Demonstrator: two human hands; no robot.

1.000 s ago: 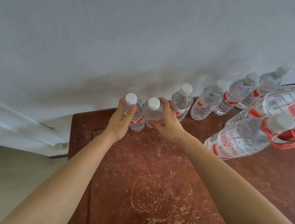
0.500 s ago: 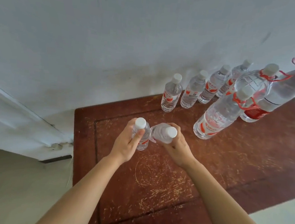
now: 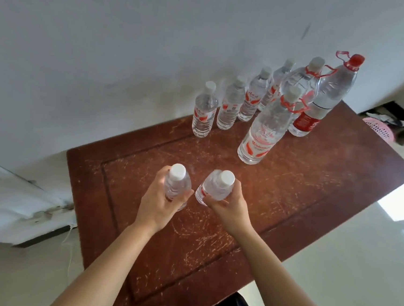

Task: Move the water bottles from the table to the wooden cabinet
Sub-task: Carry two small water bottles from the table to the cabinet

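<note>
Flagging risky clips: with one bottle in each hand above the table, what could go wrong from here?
The right hand holds the tilted bottle, which may slip. The left hand grips the second bottle, so neither is free. The large bottles crowd the small row; reaching there could topple one.

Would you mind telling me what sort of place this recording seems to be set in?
Likely a plain domestic room, not a workshop: a scratched wooden table stands against a bare white wall, with a pale glossy floor and a pink plastic basket beyond.
</note>
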